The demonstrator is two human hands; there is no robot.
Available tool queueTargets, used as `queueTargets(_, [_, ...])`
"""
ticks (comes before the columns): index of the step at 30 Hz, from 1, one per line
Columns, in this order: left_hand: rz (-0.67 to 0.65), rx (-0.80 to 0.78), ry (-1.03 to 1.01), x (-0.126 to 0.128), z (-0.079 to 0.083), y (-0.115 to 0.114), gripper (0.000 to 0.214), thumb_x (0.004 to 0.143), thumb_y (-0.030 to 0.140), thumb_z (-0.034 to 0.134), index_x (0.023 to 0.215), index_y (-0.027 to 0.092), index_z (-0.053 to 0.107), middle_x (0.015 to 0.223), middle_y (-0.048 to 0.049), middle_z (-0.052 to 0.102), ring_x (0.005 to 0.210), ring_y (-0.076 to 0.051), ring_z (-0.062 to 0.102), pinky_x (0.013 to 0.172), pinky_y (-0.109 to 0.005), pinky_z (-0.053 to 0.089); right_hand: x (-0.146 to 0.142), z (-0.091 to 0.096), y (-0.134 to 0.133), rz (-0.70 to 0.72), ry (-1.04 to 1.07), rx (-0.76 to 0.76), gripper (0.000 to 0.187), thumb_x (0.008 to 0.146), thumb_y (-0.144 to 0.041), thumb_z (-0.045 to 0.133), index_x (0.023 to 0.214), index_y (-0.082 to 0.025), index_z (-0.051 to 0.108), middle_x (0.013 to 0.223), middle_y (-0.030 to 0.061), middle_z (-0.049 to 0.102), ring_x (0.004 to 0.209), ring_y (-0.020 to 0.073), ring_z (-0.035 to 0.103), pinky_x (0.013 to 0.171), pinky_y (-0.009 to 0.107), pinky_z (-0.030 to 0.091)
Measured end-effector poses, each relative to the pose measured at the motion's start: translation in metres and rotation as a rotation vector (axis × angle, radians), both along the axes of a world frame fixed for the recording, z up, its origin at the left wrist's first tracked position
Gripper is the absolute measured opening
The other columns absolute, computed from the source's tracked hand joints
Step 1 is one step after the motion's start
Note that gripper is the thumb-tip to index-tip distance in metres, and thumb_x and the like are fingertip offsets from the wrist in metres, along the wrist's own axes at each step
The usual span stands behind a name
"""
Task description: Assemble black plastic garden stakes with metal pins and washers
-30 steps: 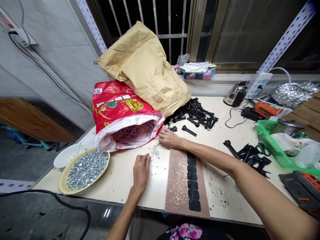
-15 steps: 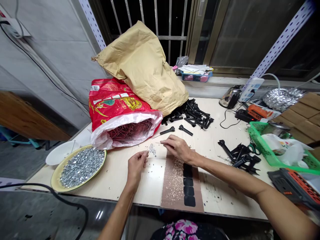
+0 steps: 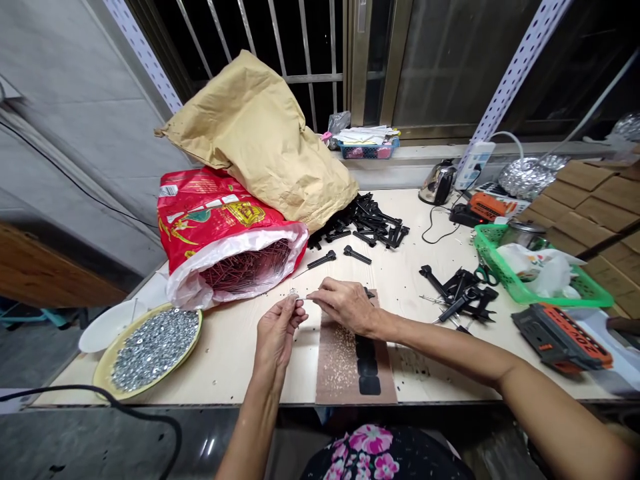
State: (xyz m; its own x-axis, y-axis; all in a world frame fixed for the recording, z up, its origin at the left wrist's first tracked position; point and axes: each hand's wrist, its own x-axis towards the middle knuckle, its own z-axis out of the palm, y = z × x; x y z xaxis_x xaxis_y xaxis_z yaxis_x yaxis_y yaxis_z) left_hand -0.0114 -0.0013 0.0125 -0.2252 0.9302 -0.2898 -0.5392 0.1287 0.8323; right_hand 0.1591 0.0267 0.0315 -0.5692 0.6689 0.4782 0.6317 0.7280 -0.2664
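Note:
My left hand [image 3: 278, 328] is raised over the table's middle, its fingertips pinched on a small silvery washer [image 3: 294, 296]. My right hand [image 3: 344, 304] is just to the right of it, fingers pinched on a thin nail [image 3: 311, 296] whose tip points at the washer. The two hands nearly touch. Behind them lies a red bag [image 3: 220, 230] with a plastic liner, open and full of dark nails. A yellow plate [image 3: 150, 341] heaped with silvery washers sits at the front left.
A tan paper sack [image 3: 260, 143] leans on the red bag. Black plastic parts [image 3: 367, 227] lie piled behind and further right [image 3: 460, 293]. A green basket [image 3: 535, 280], a tool case [image 3: 560, 337], a kettle [image 3: 439, 183] and a white dish [image 3: 107, 325] ring the table. A brown strip [image 3: 355, 360] lies in front.
My right hand drew back from the bag's mouth with a nail. My left hand rose off the table with a washer, and both hands came together.

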Motion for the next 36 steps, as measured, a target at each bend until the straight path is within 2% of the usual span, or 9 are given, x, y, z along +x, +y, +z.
queueTargets(9, [0.000, 0.014, 0.021, 0.013, 0.000, -0.001, 0.042, 0.046, 0.028, 0.088, 0.076, 0.008, 0.069, 0.067, -0.0030, 0.067, 0.055, -0.008, 0.060, 0.058, -0.021, 0.055, 0.003, 0.000, -0.006, -0.078, -0.079, 0.085, 0.020, 0.094, -0.024, 0.046, 0.098, -0.024, 0.066, 0.083, 0.0011, 0.059, 0.071, 0.0099, 0.053, 0.056, 0.022, 0.032])
queueTargets(16, [0.016, 0.092, 0.258, 0.021, 0.001, -0.003, 0.033, 0.060, 0.032, 0.081, 0.079, 0.009, 0.068, 0.064, -0.0016, 0.066, 0.055, -0.009, 0.060, 0.060, -0.023, 0.053, 0.009, -0.004, -0.008, -0.115, -0.080, 0.101, 0.023, 0.096, -0.028, 0.044, 0.090, -0.020, 0.064, 0.082, 0.0018, 0.060, 0.073, 0.0117, 0.054, 0.060, 0.024, 0.034])
queueTargets(25, [-0.030, 0.067, 0.277, 0.027, -0.006, 0.000, 0.033, 0.061, 0.034, 0.079, 0.081, 0.010, 0.067, 0.064, -0.0005, 0.065, 0.056, -0.010, 0.060, 0.063, -0.024, 0.051, 0.017, -0.002, -0.010, -0.127, -0.003, -0.166, 0.023, 0.095, -0.029, 0.044, 0.094, -0.016, 0.063, 0.090, 0.0046, 0.061, 0.077, 0.0119, 0.055, 0.062, 0.022, 0.036])
queueTargets(29, [-0.035, 0.117, 0.425, 0.028, -0.008, -0.001, 0.032, 0.066, 0.036, 0.076, 0.084, 0.011, 0.067, 0.063, -0.0008, 0.065, 0.059, -0.011, 0.061, 0.067, -0.026, 0.051, 0.021, -0.013, 0.000, -0.020, 0.217, -0.509, 0.025, 0.094, -0.031, 0.044, 0.087, -0.016, 0.062, 0.078, -0.0003, 0.060, 0.067, 0.0094, 0.050, 0.059, 0.020, 0.032])
queueTargets(32, [-0.057, 0.069, 0.379, 0.030, -0.007, 0.000, 0.036, 0.063, 0.037, 0.078, 0.085, 0.010, 0.068, 0.062, -0.0012, 0.065, 0.058, -0.011, 0.060, 0.066, -0.026, 0.051, 0.023, -0.022, 0.007, 0.014, 0.295, -0.681, 0.029, 0.092, -0.033, 0.046, 0.079, -0.014, 0.062, 0.067, -0.0025, 0.055, 0.061, 0.0085, 0.046, 0.055, 0.019, 0.030])
queueTargets(34, [-0.069, 0.024, 0.325, 0.031, -0.006, 0.002, 0.038, 0.058, 0.036, 0.080, 0.082, 0.009, 0.068, 0.061, -0.0012, 0.065, 0.056, -0.010, 0.058, 0.063, -0.025, 0.051, 0.024, -0.025, 0.007, 0.004, 0.295, -0.648, 0.025, 0.091, -0.032, 0.049, 0.080, -0.014, 0.063, 0.069, -0.0023, 0.056, 0.063, 0.0086, 0.047, 0.056, 0.019, 0.030])
queueTargets(36, [-0.065, 0.000, 0.313, 0.033, -0.006, 0.003, 0.038, 0.054, 0.035, 0.082, 0.078, 0.009, 0.069, 0.061, -0.0009, 0.064, 0.053, -0.009, 0.056, 0.059, -0.024, 0.050, 0.025, -0.026, 0.003, -0.042, 0.240, -0.480, 0.019, 0.091, -0.029, 0.050, 0.087, -0.016, 0.063, 0.079, -0.0008, 0.059, 0.069, 0.0096, 0.050, 0.059, 0.021, 0.030])
